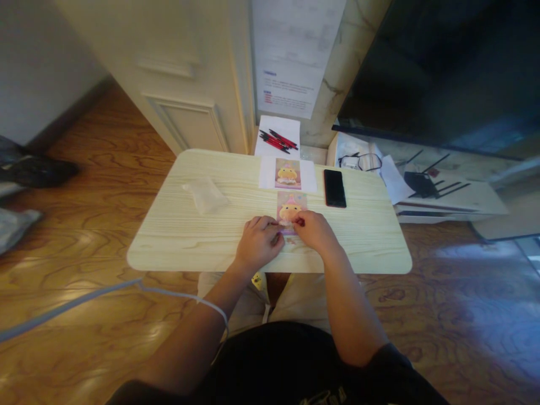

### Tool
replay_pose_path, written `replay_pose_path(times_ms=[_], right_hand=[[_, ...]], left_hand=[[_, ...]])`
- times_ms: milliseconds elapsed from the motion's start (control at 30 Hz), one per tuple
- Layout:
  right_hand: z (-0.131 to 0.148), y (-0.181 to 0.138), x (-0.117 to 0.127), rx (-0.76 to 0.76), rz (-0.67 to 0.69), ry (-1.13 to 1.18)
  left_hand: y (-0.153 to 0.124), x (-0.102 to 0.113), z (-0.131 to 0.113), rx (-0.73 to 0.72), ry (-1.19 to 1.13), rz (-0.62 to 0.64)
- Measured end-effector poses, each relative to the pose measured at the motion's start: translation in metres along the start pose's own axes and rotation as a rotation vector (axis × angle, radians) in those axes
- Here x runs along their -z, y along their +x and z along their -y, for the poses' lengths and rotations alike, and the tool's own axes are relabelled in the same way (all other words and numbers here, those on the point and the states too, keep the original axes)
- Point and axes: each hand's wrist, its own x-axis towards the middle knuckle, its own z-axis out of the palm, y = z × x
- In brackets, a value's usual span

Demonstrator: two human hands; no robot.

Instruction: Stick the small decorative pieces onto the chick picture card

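A small picture card (291, 207) showing a yellow cartoon figure on pink lies on the pale wooden table (185, 225). My left hand (259, 243) and my right hand (314, 230) meet at its near edge, fingers curled and pinched together on the card's lower part. What the fingertips pinch is too small to make out. A second card with the same picture (288, 173) lies on a white sheet just beyond.
A black phone (334, 188) lies right of the cards. A clear plastic bag (206, 194) sits to the left. Red and black pens (277, 140) rest on paper behind the table. Eyeglasses (359, 162) lie on a low shelf at right. A white cable (105, 292) crosses my left arm.
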Motion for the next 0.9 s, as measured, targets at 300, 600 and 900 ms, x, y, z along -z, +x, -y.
replay_pose_path(times_ms=[300, 600, 900], right_hand=[[0.0067, 0.0036, -0.0017, -0.026, 0.039, -0.040], [0.0059, 0.0022, 0.0010, -0.026, 0.043, -0.037], [0.0018, -0.0006, -0.0001, -0.006, 0.034, -0.028]], left_hand=[[-0.0001, 0.0004, -0.0011, 0.023, -0.004, 0.014], [-0.0004, -0.0003, 0.0001, 0.019, 0.014, 0.026], [0.0003, 0.0005, -0.0010, 0.056, 0.041, -0.010]])
